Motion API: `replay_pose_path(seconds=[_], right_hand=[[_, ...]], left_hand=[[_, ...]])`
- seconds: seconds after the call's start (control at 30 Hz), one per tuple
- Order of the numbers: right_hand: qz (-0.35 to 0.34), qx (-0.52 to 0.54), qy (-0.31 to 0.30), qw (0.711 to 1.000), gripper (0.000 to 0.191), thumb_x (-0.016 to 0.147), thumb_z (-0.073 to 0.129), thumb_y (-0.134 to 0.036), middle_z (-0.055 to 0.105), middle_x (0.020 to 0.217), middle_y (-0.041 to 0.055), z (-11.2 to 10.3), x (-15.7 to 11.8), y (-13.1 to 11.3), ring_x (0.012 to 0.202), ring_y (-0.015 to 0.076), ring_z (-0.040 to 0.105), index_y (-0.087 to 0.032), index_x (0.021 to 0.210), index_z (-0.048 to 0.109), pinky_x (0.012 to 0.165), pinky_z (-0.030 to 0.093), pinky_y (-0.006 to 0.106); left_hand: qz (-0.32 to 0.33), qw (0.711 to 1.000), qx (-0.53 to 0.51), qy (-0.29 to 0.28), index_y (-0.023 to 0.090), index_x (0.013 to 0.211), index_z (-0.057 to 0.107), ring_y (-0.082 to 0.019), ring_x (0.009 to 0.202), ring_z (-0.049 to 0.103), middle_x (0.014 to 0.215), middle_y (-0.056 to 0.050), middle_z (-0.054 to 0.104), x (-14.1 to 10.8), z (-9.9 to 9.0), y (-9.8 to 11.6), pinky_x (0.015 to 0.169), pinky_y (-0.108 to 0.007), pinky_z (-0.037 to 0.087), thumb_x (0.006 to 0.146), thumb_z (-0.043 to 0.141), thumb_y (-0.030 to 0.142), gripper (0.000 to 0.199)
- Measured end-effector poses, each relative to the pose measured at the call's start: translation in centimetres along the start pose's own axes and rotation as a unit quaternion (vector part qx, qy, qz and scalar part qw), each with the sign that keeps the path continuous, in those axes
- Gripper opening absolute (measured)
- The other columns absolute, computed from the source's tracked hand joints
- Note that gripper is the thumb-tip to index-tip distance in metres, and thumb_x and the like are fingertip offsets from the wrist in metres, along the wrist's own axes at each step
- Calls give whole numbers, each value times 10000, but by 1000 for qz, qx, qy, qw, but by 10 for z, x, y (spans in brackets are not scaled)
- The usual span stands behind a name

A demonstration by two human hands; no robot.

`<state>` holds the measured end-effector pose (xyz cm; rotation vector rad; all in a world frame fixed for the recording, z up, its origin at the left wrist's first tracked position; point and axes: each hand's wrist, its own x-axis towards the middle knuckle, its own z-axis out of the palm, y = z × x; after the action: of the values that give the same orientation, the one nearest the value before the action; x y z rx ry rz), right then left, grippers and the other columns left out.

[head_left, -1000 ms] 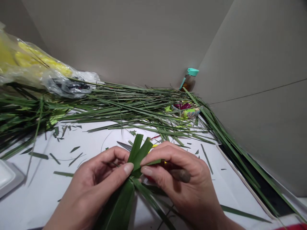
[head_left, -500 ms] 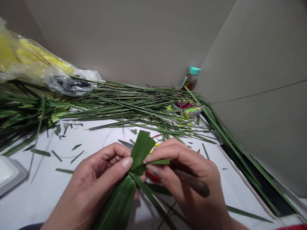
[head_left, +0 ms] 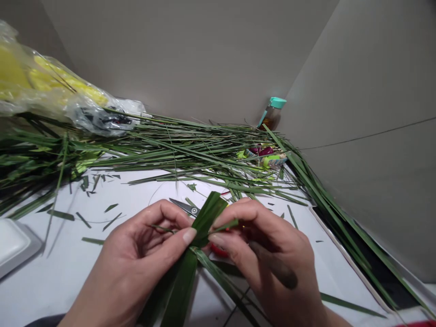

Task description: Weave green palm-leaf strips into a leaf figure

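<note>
Between my two hands is a bundle of folded green leaf blades (head_left: 182,286), with a short upright leaf end (head_left: 211,209) above the fold. My left hand (head_left: 146,259) is closed on it, its thumb pressing at the fold. The thumb and forefinger of my right hand (head_left: 272,254) pinch a narrow leaf strip (head_left: 229,225) at the bundle's right side. A dark, round-ended handle (head_left: 275,265) lies across the right palm; the rest of that tool is hidden. Behind the hands, scissors (head_left: 184,206) lie partly covered, red showing below.
Long cut leaves (head_left: 190,141) are heaped along the back. Leaf scraps (head_left: 83,220) lie on the white table. A plastic bag with yellow contents (head_left: 57,86) is at left, a teal-capped bottle (head_left: 272,113) at the back, a white box (head_left: 17,245) at front left.
The leaf bundle has turned a little, so its upright end leans further right and looks narrower. My left thumb has shifted slightly right. Both hands keep their hold.
</note>
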<state>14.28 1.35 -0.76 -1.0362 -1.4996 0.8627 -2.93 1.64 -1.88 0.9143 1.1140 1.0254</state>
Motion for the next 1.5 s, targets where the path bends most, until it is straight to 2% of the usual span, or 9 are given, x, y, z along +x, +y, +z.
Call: replay_pose_path(seconds=[0.17,0.33,0.53,0.7,0.87,1.0,1.1,1.3,1.5], right_hand=[[93,106,15,990,421,762,722,-89,630,740,-83,3,4,0,532,68,540,-276,1111,578,483,472,155],[82,53,-23,995,185,771,712,-130,596,685,-63,3,3,-2,541,74,472,-229,898,622,488,414,184],[93,104,-31,990,343,778,725,-136,663,779,-34,5,-1,-1,557,108,564,-261,1061,579,492,474,224],[34,98,-64,993,334,853,682,-133,661,792,-42,7,-5,1,570,116,627,-291,1130,583,499,471,230],[-51,-34,-47,997,118,840,711,-110,684,759,-27,4,-3,-2,624,107,607,-216,891,705,604,502,230],[-84,-73,-46,993,126,870,636,-84,686,764,11,-2,-1,-4,668,124,625,-171,850,726,602,505,235],[-70,-63,-48,994,109,896,617,-123,669,788,17,-3,-2,-3,684,133,624,-179,851,700,595,508,244],[61,23,-103,993,70,972,538,-236,669,757,-2,-2,-9,-2,571,137,657,-224,930,594,523,518,248],[64,9,-90,994,85,945,534,-232,646,650,-14,1,-12,-1,487,132,612,-238,861,537,434,465,218]], left_hand=[[35,999,25,12,289,746,733,-106,539,606,625,72,692,2,1,-1,481,-127,475,670,880,238,174],[48,997,43,32,323,887,775,-166,633,719,792,26,786,2,4,2,560,-177,576,677,886,338,237],[43,997,33,55,304,770,815,-201,659,732,827,-5,802,-3,8,3,567,-206,604,607,908,394,208],[2,1000,-4,-5,305,807,773,-218,682,724,764,17,754,-1,7,-1,568,-243,609,714,848,440,180],[-15,999,-9,-27,302,796,718,-137,591,603,692,50,669,-2,4,-8,511,-178,529,775,810,423,153],[-23,997,-58,-35,305,815,701,-113,570,563,694,57,650,-6,3,-9,504,-160,504,799,790,438,161],[-42,994,-90,-53,307,849,702,-129,586,584,695,51,654,-6,6,-6,532,-184,536,812,780,421,142],[-22,996,-83,-24,307,815,707,-149,638,605,676,54,633,-7,11,-2,553,-186,547,783,804,419,151],[-28,995,-77,-49,311,842,710,-130,578,580,648,56,645,-10,5,-9,514,-174,501,836,762,373,81]])
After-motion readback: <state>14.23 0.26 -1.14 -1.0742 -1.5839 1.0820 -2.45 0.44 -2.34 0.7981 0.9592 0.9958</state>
